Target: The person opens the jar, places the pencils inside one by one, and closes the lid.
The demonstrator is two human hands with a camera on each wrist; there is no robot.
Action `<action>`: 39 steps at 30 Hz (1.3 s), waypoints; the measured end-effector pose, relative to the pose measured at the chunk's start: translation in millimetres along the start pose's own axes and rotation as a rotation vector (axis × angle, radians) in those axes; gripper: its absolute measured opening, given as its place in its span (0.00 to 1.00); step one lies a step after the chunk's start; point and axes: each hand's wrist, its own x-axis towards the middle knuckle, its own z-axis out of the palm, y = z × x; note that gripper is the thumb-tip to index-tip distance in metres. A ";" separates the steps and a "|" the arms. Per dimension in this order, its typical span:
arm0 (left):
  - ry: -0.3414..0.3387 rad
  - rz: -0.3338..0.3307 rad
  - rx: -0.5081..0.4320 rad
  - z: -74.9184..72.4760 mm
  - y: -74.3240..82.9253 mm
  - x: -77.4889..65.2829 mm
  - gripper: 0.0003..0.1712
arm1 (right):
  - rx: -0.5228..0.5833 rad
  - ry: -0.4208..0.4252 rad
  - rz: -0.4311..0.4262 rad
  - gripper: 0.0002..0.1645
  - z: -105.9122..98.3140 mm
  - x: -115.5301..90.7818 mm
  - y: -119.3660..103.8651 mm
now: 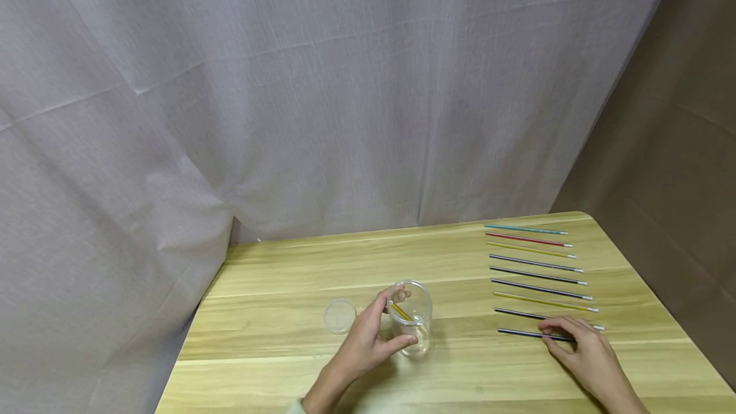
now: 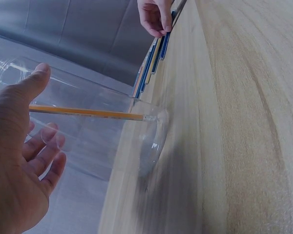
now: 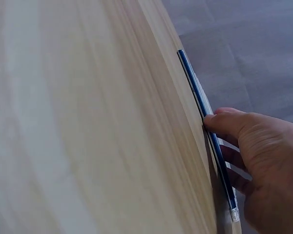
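Observation:
My left hand [image 1: 368,340] grips a clear plastic jar [image 1: 424,312], fingers round its far side and thumb on the near side. The jar stands open-topped on the table. Inside it leans a yellow pencil [image 2: 88,111], its white eraser end at the jar's bottom. Over to the right, my right hand [image 1: 589,353] pinches the nearest dark blue pencil [image 3: 195,87] between thumb and fingers, along its eraser half. That pencil appears to lie on the table still; its eraser end is hidden by the hand in the head view.
Beyond the right hand, several pencils lie in a spaced row: dark ones [image 1: 537,275], yellow ones [image 1: 546,301], a red one [image 1: 526,239] and a teal one [image 1: 523,229]. A clear round lid [image 1: 339,316] lies left of the jar. Grey curtain [image 1: 345,114] hangs behind the wooden table [image 1: 259,337].

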 end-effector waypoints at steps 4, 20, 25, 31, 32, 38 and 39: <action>0.003 0.005 0.002 0.0 0.7 0.4 0.51 | 0.008 0.012 0.001 0.28 1.1 -1.1 1.0; -0.005 -0.004 -0.014 -0.4 0.3 -0.7 0.52 | 0.050 0.029 0.004 0.27 2.9 -2.7 -4.5; -0.012 -0.010 -0.017 -0.5 0.0 -0.5 0.51 | 0.083 0.023 0.007 0.27 4.0 -0.9 -9.5; -0.016 -0.005 -0.029 -0.9 -0.3 -0.4 0.51 | 0.157 0.043 -0.028 0.29 3.2 3.7 -18.3; -0.016 -0.003 -0.028 -0.9 -0.3 -0.4 0.51 | 0.169 0.048 -0.034 0.29 2.9 4.5 -20.0; -0.023 -0.026 -0.035 -1.3 0.0 -0.5 0.51 | 0.259 0.055 -0.032 0.30 1.4 9.4 -29.9; -0.024 -0.029 -0.034 -1.2 -0.1 -0.4 0.51 | 0.268 0.054 -0.031 0.27 1.3 9.9 -30.7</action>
